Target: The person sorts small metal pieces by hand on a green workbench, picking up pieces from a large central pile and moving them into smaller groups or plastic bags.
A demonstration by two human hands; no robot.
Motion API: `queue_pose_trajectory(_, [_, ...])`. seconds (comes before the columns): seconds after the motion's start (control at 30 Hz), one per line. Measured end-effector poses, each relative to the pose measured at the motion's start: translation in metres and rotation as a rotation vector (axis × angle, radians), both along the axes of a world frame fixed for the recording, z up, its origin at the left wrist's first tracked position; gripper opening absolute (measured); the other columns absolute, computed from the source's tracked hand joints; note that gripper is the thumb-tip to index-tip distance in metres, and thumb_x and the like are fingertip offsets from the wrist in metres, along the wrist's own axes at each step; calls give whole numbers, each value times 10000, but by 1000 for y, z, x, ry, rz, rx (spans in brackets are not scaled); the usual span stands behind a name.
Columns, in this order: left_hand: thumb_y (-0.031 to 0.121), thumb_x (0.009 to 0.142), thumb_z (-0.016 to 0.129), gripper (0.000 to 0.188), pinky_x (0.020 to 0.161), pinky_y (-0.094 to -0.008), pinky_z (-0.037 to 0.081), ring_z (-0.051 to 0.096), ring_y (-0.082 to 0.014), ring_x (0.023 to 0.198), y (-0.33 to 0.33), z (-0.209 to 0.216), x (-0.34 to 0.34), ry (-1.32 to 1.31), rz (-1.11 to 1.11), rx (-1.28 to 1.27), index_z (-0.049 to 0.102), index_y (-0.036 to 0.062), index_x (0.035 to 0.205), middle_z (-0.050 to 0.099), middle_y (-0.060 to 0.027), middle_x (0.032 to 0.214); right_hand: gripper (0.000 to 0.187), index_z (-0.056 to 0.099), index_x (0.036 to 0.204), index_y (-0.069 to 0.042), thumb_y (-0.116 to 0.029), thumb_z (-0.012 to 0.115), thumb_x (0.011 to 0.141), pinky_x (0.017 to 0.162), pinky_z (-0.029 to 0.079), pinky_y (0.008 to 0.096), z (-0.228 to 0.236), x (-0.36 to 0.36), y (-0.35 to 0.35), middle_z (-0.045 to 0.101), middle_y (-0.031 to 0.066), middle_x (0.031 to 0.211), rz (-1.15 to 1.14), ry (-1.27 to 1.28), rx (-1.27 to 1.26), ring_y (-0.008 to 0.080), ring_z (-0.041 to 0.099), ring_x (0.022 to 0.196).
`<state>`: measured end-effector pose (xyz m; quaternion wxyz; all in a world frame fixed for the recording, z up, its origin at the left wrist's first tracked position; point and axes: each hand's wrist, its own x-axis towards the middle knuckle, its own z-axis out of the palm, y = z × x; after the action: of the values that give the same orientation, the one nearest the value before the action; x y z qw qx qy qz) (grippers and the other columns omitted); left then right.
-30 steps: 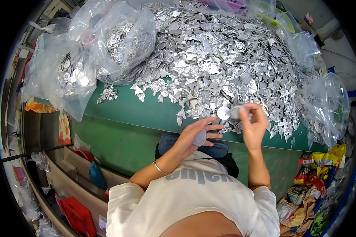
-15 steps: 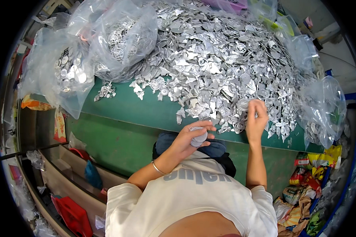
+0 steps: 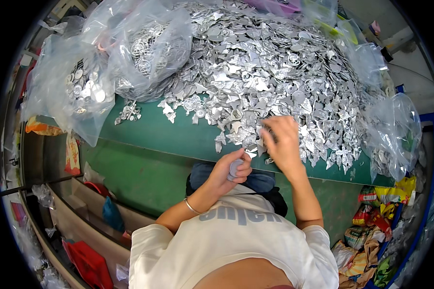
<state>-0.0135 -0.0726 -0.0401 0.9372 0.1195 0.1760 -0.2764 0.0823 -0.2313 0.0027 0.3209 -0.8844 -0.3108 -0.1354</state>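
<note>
A heap of small silver-grey metal charms point(image 3: 255, 72) in mixed shapes covers much of the green tabletop point(image 3: 178, 137). My left hand point(image 3: 226, 174) is closed round a short stack of round flat metal discs point(image 3: 235, 168), just off the table's near edge. A shiny pale metal piece point(image 3: 250, 154) shows by its fingertips; whether they touch it I cannot tell. Over the near edge of the heap is my right hand point(image 3: 285, 142), fingers bent and thumb apart from them. Charms show in the gap, and I see nothing held there. Its fingertips are slightly blurred.
Clear plastic bags of metal pieces stand at the left, including round discs point(image 3: 86, 89) and ring-like charms point(image 3: 149, 53). Another clear bag point(image 3: 395, 135) lies at the right edge. A red plastic container point(image 3: 89, 262) sits lower left; colourful packets point(image 3: 371, 216) lie lower right.
My right hand has moved left across the near edge of the heap, and its fingers have parted. My left hand has turned and its fingers have curled further round the discs.
</note>
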Motion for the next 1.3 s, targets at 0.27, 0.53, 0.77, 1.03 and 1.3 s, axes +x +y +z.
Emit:
queue_pose_trajectory(0.27, [206,934,481,217,417,-178,255,363,-61,549,11,7,-4,-33,21,243,541,34,1052,380,15,652,307,586,1002,-35,-156,680,736,822,379,391,-18,0,18,541,80,1051,139,-17,-189,279,475,975])
queue_pose_trajectory(0.53, [153,926,484,344,436,-182,271,373,-67,552,16,9,-4,-46,69,352,485,21,1244,394,9,661,159,625,899,-48,-82,661,748,791,363,380,-12,-1,12,581,54,911,82,-52,-126,247,510,882])
queue_pose_trajectory(0.77, [174,921,499,386,424,-184,296,391,-50,544,12,6,-5,-254,-119,511,470,29,1277,534,-17,782,209,633,948,-81,-106,627,741,843,352,398,1,25,31,523,43,909,123,-194,-494,223,490,879])
queue_pose_trajectory(1.03, [172,928,481,413,438,-184,334,392,-53,540,4,8,-7,-284,-109,571,438,-1,1301,595,-64,1090,138,621,874,-89,-123,625,741,869,348,409,-3,39,26,534,38,876,262,-411,-608,206,503,889])
queue_pose_trajectory(1.3, [179,939,454,407,457,-199,361,409,-67,551,14,11,-5,-327,-62,512,427,13,1309,603,-83,1101,50,602,781,-62,-54,632,742,782,326,375,7,51,22,581,58,814,90,-252,-101,220,524,806])
